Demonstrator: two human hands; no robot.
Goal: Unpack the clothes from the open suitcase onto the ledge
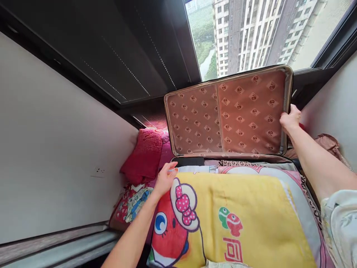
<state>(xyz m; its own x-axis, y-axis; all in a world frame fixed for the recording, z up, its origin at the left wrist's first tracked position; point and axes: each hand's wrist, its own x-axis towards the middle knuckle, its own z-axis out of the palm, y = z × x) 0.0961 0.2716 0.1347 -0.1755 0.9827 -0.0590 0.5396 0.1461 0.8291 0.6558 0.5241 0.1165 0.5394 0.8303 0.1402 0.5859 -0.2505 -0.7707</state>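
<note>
An open suitcase lies in front of me, its lid standing upright with a brown patterned lining. My right hand grips the lid's right edge. A folded yellow blanket with a red cartoon figure fills the suitcase's lower half. My left hand rests on the blanket's far left corner, fingers slightly apart, next to the folded white and patterned cloth packed behind it.
A red fluffy cushion leans against the white wall to the left, with a colourful bundle below it. A window behind the lid shows tall buildings. A brownish cloth lies at the right.
</note>
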